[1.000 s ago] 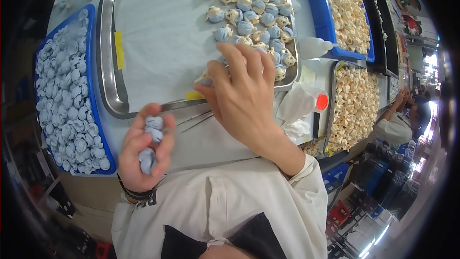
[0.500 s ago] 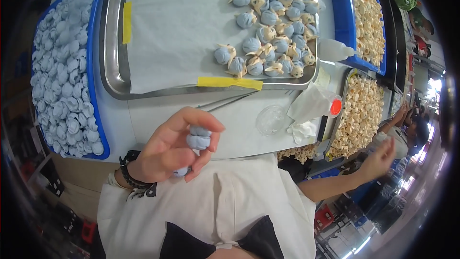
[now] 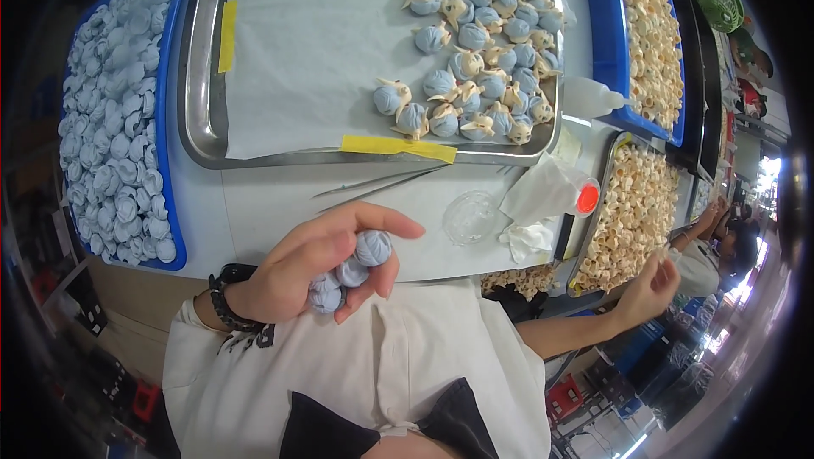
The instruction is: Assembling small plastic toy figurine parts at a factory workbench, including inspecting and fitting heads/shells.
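Observation:
My left hand (image 3: 292,277) is closed around three small blue balls, with bent fingers, near the table's front edge. The uppermost blue ball (image 3: 373,248) has creased, leaf-like layers; another blue ball (image 3: 326,293) sits low in the palm. Out to the right, my right hand (image 3: 649,291) is raised beside the tray of cream pieces (image 3: 629,215). Its fingers are loosely bent and somewhat apart, and I see nothing in them. Beyond my left hand, a paper-lined metal tray (image 3: 203,124) carries many blue balls with cream heads (image 3: 441,84).
A blue bin (image 3: 174,204) of blue cupped pieces stands at left. Another blue bin (image 3: 612,43) with cream pieces is at far right. Thin tools (image 3: 381,185), a clear dish (image 3: 471,218), a red-capped container (image 3: 586,198) and a white squeeze bottle (image 3: 592,96) lie nearby. A co-worker (image 3: 702,247) is at right.
My left hand has turned and its fingers have shifted, so three blue balls show more fully. My right hand has moved left, closer to the tray of cream pieces, with its fingers more bent.

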`<state>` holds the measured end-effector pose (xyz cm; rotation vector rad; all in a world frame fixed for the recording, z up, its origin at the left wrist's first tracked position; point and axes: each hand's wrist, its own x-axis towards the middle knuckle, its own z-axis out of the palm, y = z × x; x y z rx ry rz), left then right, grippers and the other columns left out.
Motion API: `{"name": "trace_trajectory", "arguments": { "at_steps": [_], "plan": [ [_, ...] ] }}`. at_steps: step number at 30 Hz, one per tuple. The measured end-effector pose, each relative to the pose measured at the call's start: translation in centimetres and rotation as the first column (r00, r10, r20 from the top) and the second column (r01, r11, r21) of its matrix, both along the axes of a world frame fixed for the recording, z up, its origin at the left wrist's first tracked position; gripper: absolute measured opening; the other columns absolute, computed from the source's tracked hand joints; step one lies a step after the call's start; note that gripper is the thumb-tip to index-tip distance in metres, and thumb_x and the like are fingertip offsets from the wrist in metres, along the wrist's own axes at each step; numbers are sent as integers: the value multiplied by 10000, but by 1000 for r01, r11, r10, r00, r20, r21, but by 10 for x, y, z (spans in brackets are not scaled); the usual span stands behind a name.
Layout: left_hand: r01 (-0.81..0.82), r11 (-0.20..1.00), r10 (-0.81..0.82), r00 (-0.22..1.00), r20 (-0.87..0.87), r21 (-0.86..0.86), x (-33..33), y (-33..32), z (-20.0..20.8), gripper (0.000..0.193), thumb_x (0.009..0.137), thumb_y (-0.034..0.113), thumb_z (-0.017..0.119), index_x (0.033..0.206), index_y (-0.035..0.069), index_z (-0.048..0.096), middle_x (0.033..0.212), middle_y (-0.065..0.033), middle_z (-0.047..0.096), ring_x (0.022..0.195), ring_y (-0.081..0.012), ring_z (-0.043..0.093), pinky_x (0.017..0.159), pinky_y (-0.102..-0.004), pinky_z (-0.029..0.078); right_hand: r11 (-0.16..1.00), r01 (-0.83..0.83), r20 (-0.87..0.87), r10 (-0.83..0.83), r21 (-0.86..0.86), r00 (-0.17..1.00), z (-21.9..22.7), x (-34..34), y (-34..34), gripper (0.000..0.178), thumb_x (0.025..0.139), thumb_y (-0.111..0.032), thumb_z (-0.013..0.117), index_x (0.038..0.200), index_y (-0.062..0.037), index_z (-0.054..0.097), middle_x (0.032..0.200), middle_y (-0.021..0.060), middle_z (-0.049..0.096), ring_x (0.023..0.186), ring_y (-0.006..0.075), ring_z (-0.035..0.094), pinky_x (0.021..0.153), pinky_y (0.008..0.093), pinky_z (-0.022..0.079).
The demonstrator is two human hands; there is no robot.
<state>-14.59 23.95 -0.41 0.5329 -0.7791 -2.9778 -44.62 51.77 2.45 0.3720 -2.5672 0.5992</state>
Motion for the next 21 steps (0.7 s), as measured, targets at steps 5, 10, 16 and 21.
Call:
{"name": "trace_trajectory", "arguments": {
  "at_steps": [5, 10, 16, 21],
  "plan": [
    [280, 947, -259, 956, 138, -160, -6, -6, 9, 487, 862, 422, 519, 1062, -20, 467, 789, -101, 534, 610, -107, 488, 514, -226, 412, -3, -899, -110, 993, -438, 50, 11, 86, -107, 288, 762, -256, 660, 805, 11, 561, 818, 171, 604, 615, 199, 553, 476, 286, 398],
    [86, 757, -160, 986, -56, -647, -9, -1, 0, 397, 833, 396, 592, 940, 20, 526, 811, -35, 542, 705, -84, 476, 618, -227, 381, -59, -888, 12, 997, -457, -72, -14, 134, -166, 358, 505, -82, 659, 849, -6, 596, 849, 89, 570, 660, 219, 542, 564, 291, 418],
    [2, 847, -38, 998, -58, -532, -7, 2, -2, 439, 833, 428, 585, 968, 14, 531, 827, -19, 538, 689, -59, 479, 600, -207, 384, 107, -849, 43, 994, -518, 99, -15, 147, -173, 400, 483, -99, 707, 867, -46, 609, 829, 62, 567, 683, 203, 539, 582, 291, 407],
    [91, 943, -94, 996, 6, -321, -4, 0, -3, 436, 863, 416, 542, 1019, 9, 533, 824, 2, 530, 649, -28, 461, 564, -183, 381, 159, -899, -105, 970, -407, 219, -26, 158, -173, 333, 539, -179, 742, 816, -70, 594, 790, 35, 576, 686, 192, 547, 646, 330, 418]
  ]
}}
